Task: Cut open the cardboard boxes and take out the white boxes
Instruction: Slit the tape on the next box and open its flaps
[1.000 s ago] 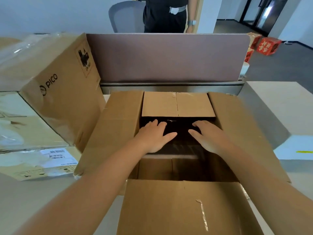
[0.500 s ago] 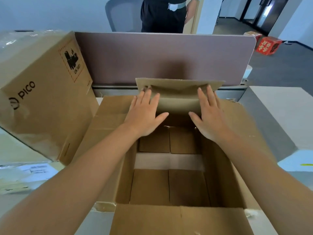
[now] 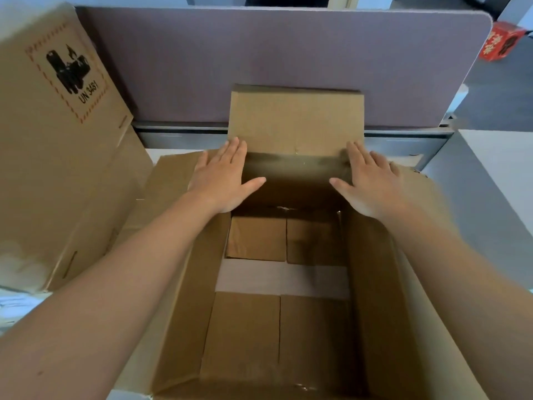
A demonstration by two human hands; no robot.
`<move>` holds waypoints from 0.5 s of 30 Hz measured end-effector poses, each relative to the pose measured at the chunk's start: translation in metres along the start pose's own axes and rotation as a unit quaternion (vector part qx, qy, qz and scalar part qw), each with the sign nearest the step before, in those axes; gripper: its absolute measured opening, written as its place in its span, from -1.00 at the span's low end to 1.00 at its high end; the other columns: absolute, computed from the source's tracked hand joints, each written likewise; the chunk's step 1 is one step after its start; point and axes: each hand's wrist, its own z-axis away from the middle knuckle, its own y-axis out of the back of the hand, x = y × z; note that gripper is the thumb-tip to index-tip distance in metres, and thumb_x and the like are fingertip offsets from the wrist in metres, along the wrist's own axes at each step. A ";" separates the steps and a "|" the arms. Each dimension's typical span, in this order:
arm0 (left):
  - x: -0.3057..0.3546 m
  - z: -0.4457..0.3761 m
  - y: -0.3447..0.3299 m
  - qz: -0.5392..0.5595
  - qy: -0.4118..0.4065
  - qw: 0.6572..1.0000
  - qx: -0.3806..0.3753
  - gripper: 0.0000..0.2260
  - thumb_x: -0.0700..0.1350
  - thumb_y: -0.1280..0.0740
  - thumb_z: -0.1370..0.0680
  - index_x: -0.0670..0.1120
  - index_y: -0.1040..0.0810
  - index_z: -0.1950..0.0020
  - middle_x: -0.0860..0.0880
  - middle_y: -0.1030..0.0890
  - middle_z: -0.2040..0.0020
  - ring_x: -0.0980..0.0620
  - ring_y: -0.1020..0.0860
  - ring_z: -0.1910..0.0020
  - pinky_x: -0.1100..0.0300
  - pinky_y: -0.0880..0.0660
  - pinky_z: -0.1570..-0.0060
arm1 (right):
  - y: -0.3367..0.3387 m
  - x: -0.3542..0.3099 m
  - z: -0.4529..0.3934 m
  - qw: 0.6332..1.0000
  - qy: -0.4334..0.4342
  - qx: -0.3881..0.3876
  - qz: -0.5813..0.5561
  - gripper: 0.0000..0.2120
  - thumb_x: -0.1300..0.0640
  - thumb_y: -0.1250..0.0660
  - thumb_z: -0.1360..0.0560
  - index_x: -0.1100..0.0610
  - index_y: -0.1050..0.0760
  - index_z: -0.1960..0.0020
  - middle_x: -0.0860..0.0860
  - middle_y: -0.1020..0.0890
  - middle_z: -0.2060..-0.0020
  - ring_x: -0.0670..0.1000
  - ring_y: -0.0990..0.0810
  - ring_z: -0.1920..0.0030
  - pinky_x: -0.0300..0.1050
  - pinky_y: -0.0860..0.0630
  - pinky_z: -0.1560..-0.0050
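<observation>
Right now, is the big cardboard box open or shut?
Open. The cardboard box has its far flap standing up and its side flaps spread, so its brown bottom panels show. The left hand and right hand lie flat at its rim.

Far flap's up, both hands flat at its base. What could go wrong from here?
1. The far flap stands upright; if the left hand and right hand let go, it may fold back over the opening.
2. The tall cardboard box leans close on the left and could crowd the open box.
</observation>
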 end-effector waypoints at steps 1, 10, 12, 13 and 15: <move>0.000 0.000 0.000 -0.006 0.000 1.000 0.001 -0.32 0.25 0.00 -0.56 -0.08 0.15 -0.53 -0.04 0.14 -0.55 0.02 0.12 -0.52 0.00 0.11 -0.47 | 0.001 0.000 0.002 1.000 0.002 0.002 0.015 -0.34 -0.16 -0.08 -0.55 0.07 0.11 -0.51 0.02 -0.01 -0.52 0.16 -0.07 -0.48 0.14 -0.09 -0.41; -0.005 0.020 -0.004 -0.007 -0.008 1.000 0.010 -0.28 0.30 -0.03 -0.53 -0.08 0.09 -0.54 -0.04 0.05 -0.55 0.00 0.07 -0.52 -0.02 0.10 -0.47 | -0.003 -0.008 0.024 0.998 0.000 0.016 0.056 -0.41 -0.15 -0.09 -0.55 0.09 -0.05 -0.47 0.05 -0.20 -0.45 0.18 -0.19 -0.41 0.13 -0.17 -0.37; -0.006 0.024 -0.003 0.001 -0.016 1.000 0.007 -0.28 0.29 -0.04 -0.53 -0.08 0.10 -0.54 -0.05 0.06 -0.55 -0.01 0.09 -0.52 -0.03 0.11 -0.47 | -0.002 -0.010 0.030 0.999 -0.001 0.020 0.027 -0.41 -0.12 -0.10 -0.56 0.09 -0.04 -0.48 0.05 -0.17 -0.47 0.16 -0.15 -0.44 0.12 -0.11 -0.41; -0.006 0.026 -0.002 0.009 -0.019 1.000 0.006 -0.29 0.28 -0.04 -0.54 -0.08 0.10 -0.54 -0.05 0.07 -0.55 -0.01 0.11 -0.52 -0.03 0.13 -0.46 | -0.001 -0.010 0.035 1.000 -0.002 0.023 0.010 -0.42 -0.11 -0.10 -0.56 0.09 -0.03 -0.48 0.06 -0.14 -0.48 0.16 -0.11 -0.46 0.11 -0.07 -0.43; -0.005 0.035 0.000 0.032 -0.024 0.999 0.004 -0.30 0.26 -0.05 -0.55 -0.07 0.10 -0.54 -0.06 0.09 -0.55 -0.01 0.14 -0.52 -0.03 0.15 -0.45 | 0.000 -0.012 0.050 1.000 -0.003 0.019 -0.013 -0.41 -0.09 -0.10 -0.57 0.09 -0.01 -0.49 0.07 -0.07 -0.50 0.15 -0.05 -0.49 0.09 -0.01 -0.46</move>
